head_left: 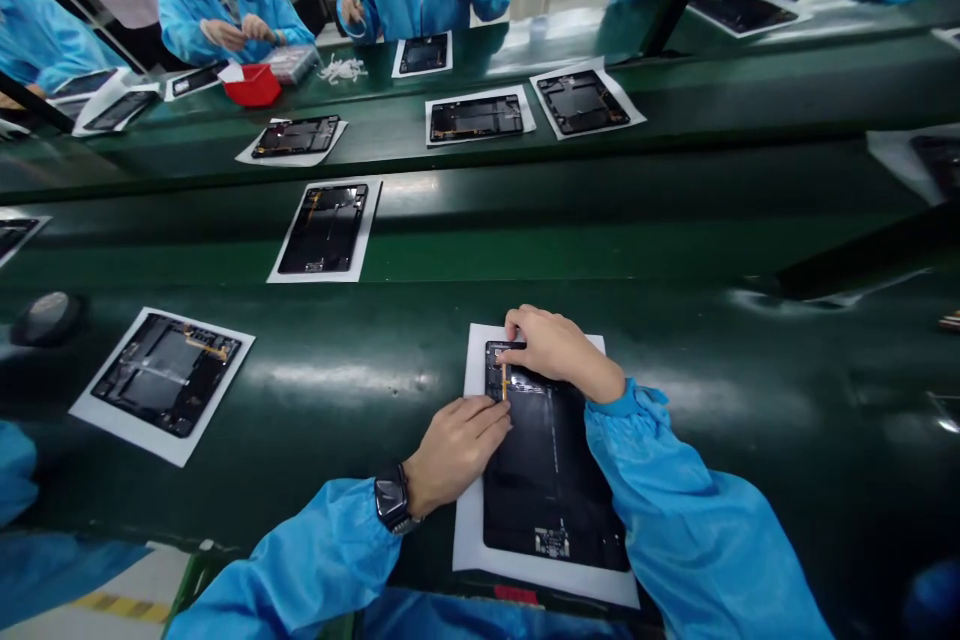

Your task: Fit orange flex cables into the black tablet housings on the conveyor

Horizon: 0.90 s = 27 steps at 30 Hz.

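Note:
An opened black tablet body lies on a white sheet in front of me on the green belt. A thin yellow flex strip runs along its upper left part. My left hand, a dark watch on its wrist, rests at the tablet's left edge with fingertips touching the lower end of the strip. My right hand lies curled over the tablet's top left corner, its fingers pressed down near the upper end of the strip. Whether either hand pinches the strip is unclear. Both my sleeves are blue.
Several more opened tablets on white sheets lie along the green belts, one at my left and one beyond. Other workers in blue coats sit across the far belt, near a red bowl. A dark round object sits far left.

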Tool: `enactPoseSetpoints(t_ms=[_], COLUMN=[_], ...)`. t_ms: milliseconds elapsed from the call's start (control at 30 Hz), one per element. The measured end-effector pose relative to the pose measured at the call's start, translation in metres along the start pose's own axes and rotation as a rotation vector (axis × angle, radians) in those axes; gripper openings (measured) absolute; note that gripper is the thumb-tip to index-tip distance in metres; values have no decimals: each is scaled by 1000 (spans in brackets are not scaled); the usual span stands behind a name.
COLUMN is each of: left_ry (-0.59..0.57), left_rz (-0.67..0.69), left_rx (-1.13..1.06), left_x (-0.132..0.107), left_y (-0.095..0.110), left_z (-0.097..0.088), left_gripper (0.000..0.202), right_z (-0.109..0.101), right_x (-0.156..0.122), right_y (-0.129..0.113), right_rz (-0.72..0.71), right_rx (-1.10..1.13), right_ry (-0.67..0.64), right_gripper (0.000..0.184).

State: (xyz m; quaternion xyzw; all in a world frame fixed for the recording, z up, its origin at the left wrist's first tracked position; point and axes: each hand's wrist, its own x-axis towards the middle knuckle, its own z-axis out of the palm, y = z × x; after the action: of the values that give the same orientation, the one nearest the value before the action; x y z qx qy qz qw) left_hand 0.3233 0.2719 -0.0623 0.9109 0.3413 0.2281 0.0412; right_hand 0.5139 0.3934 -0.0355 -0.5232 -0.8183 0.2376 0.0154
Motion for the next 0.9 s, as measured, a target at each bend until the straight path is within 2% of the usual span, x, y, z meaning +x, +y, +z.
enactPoseSetpoints(t_ms=[633,800,900], left_ry=[-60,-153,-151], left_rz=[24,14,-15], left_rx=[39,-90,-210], left_x=[3,6,4], left_y=[1,-7,-14], left_z=[-1,-12,-17], left_gripper=[16,23,31], right_z=[-1,-2,-6], right_x=[0,0,0], right_y=[-2,-3,-2], right_rz=[11,14,25], right_rx=[-9,-16,-1], right_ry=[-6,-14,-15], right_gripper=[27,26,27])
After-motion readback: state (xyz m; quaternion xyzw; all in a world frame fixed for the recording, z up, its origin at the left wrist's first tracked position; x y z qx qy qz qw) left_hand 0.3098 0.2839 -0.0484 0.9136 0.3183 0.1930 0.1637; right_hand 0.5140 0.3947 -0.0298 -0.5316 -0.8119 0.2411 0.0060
